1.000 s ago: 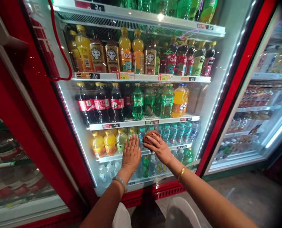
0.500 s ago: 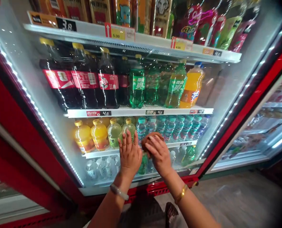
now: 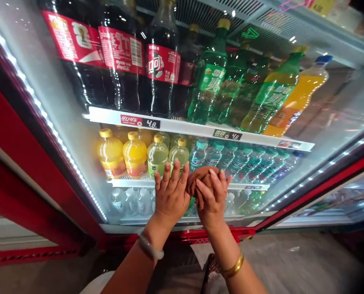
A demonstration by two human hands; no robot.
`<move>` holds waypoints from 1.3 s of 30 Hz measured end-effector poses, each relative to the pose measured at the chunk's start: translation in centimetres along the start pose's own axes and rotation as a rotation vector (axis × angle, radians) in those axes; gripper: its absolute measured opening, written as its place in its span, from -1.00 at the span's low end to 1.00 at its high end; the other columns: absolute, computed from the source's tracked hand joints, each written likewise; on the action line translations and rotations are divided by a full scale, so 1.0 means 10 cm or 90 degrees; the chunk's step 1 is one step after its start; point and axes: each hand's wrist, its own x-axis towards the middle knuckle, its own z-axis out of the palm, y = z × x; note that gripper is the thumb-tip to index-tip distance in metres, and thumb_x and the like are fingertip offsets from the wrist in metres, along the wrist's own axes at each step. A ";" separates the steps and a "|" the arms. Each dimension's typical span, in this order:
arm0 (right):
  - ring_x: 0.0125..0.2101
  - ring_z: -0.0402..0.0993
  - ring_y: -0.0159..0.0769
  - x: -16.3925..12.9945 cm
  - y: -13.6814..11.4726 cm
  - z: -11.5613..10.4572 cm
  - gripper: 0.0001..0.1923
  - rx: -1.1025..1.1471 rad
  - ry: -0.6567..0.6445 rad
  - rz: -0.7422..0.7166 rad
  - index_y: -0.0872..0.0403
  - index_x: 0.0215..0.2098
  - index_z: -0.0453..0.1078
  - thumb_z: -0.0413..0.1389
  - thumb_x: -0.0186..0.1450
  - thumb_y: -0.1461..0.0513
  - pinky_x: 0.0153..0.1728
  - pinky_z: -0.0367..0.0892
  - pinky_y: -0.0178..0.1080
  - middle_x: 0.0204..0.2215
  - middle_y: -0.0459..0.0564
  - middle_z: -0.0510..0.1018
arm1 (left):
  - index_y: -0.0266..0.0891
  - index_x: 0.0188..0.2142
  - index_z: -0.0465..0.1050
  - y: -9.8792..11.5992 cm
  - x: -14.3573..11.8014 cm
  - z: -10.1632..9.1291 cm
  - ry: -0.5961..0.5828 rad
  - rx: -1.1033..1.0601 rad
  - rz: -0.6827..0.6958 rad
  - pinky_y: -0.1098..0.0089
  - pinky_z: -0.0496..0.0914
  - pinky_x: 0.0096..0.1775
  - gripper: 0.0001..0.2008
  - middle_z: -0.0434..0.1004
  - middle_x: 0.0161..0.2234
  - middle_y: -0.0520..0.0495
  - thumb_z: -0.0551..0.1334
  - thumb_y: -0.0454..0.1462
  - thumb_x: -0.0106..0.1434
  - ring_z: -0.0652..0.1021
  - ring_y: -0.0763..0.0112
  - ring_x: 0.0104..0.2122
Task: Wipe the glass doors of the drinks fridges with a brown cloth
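My left hand [image 3: 170,198] is stretched flat with its fingers spread, palm toward the front of a lit drinks fridge; it looks to rest on the glass. Beside it, my right hand [image 3: 213,204] grips a crumpled brown cloth [image 3: 203,174] with bent fingers and presses it toward the same surface. The cloth's left edge lies close to my left hand. Behind the hands show yellow-capped juice bottles [image 3: 135,157] and teal-capped bottles [image 3: 198,154]. A grey bangle sits on my left wrist, a gold one on my right.
Higher up stand large cola bottles [image 3: 120,53], green soda bottles [image 3: 208,87] and an orange soda bottle [image 3: 304,94] on a white shelf [image 3: 185,126]. Clear bottles [image 3: 117,202] line the lowest shelf. Red frame [image 3: 41,179] borders the fridge; grey floor [image 3: 292,261] lies below.
The view has moved closer and tilted, so the shelves look larger and the top one has mostly left the picture. My right hand and the cloth have shifted slightly against the bottles behind.
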 end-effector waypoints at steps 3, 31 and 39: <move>0.50 0.01 0.18 -0.02 0.15 -0.11 -0.36 0.008 0.070 0.076 -0.27 0.30 0.32 0.21 0.34 0.36 0.43 -0.05 0.52 0.48 -0.01 0.07 | -0.02 0.55 -0.37 -0.03 -0.02 -0.03 -0.017 0.004 0.006 0.03 -0.40 0.50 -0.15 -0.25 0.55 0.01 0.12 -0.26 0.45 -0.28 0.22 0.52; 0.37 0.29 0.06 0.09 0.52 -0.14 -0.48 0.043 0.192 0.066 -0.19 0.16 0.42 0.23 0.27 0.33 0.36 0.15 0.42 0.28 -0.02 0.33 | -0.07 0.54 -0.20 0.18 0.25 0.01 0.160 -0.034 0.028 0.14 -0.46 0.49 -0.21 -0.27 0.53 0.18 0.04 -0.43 0.41 -0.23 0.44 0.53; 0.42 0.21 0.05 -0.04 0.40 -0.03 -0.40 0.006 0.195 0.052 -0.16 0.26 0.34 0.22 0.28 0.33 0.36 0.20 0.36 0.35 0.07 0.25 | 0.05 0.52 -0.05 0.22 0.22 0.21 0.147 -0.035 0.055 0.21 -0.35 0.50 -0.34 -0.05 0.53 0.12 0.07 -0.28 0.51 -0.13 0.37 0.52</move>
